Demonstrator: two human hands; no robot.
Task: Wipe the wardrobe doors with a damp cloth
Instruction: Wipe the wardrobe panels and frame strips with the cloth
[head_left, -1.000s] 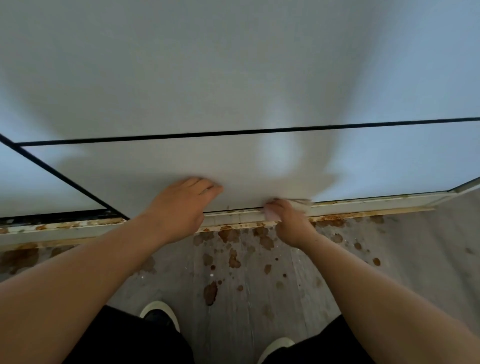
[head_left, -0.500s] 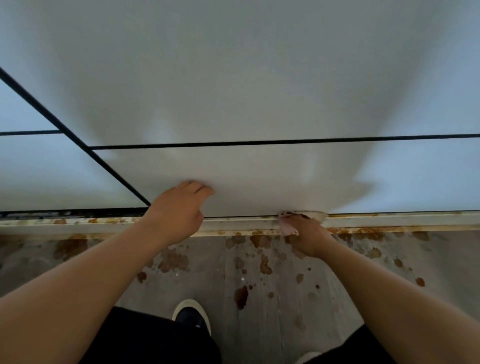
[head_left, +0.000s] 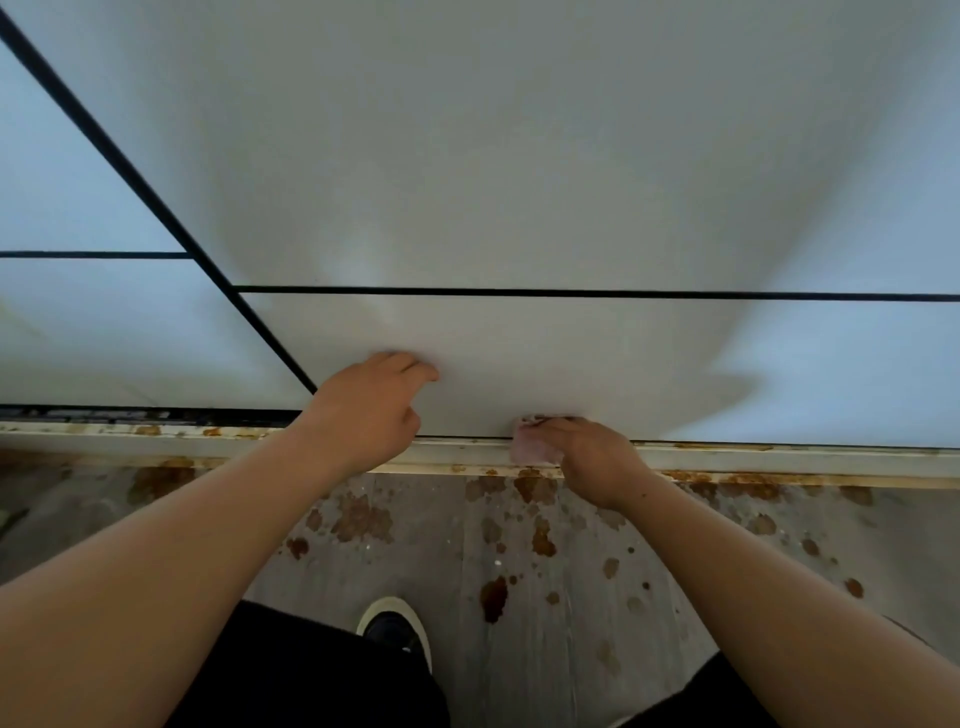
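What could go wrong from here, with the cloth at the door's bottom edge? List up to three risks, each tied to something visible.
1. The cloth, gripped by the right hand, lies at the bottom edge of the door, against the rusty rail. It may pick up rust and smear the white door.
2. The left hand presses on the door and might leave fingermarks.

Both bare forearms stretch forward; the left hand (head_left: 371, 410) braces on loosely bent fingertips, the right hand (head_left: 595, 460) grips a small pale-pink cloth (head_left: 532, 450).
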